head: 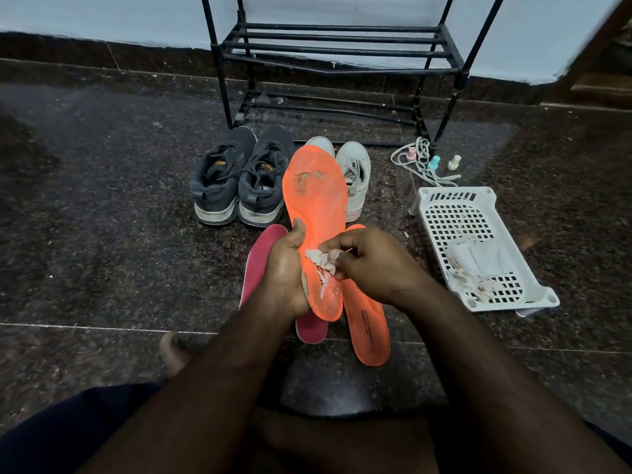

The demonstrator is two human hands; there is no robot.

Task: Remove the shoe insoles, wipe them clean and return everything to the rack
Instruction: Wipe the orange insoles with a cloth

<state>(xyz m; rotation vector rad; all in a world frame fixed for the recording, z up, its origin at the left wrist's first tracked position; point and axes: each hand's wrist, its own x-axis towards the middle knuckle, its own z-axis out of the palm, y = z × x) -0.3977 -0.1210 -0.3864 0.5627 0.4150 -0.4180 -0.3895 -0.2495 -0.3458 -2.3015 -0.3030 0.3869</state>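
The left hand (285,268) grips the heel end of 1 orange insole (316,213), thumb curled over its edge, toe pointing away toward the rack. The right hand (372,265) pinches a crumpled white wipe (321,260) against that insole's middle. Under them on the floor lie 1 more orange insole (367,331) and 2 pink insoles (261,265), both partly covered. Beyond sit 2 dark grey shoes (239,179) and 2 pale shoes (355,176), 1 mostly hidden. The black rack (338,49) is cut off at the top. To the right, 1 white basket (475,213) holds pale items I can't make out; 3 small bottles (432,162) stand by a tangled cord (410,155).
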